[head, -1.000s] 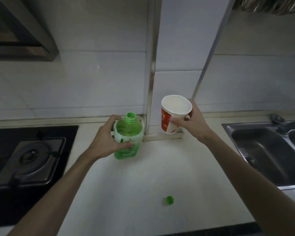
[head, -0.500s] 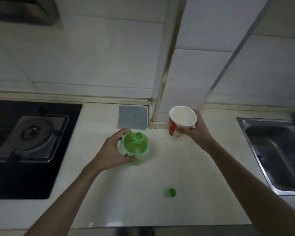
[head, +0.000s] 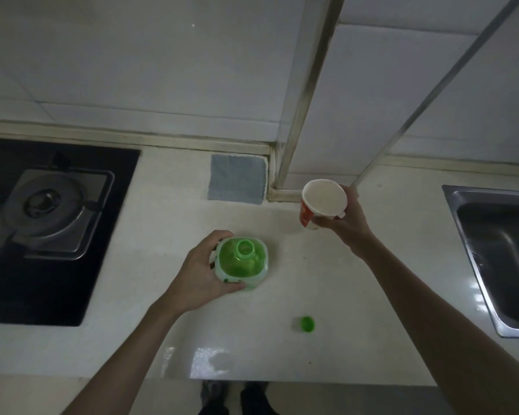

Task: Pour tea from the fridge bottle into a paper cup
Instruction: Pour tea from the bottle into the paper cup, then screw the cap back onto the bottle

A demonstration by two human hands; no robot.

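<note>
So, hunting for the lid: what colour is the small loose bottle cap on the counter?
Bright green bottle cap, head view.

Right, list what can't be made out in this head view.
- Tea level in the bottle: seen from straight above, and the left hand covers its side.
- Print on the paper cup: mostly turned away, and the right hand covers part of it.
- Sink: cut off by the right edge.
- Stove: blurred, cut off at the left edge.

The pale countertop (head: 150,235) carries an uncapped green bottle (head: 241,265) mid-counter, a green cap (head: 307,324) near the front edge, and a grey cloth (head: 237,178) at the back edge.
</note>
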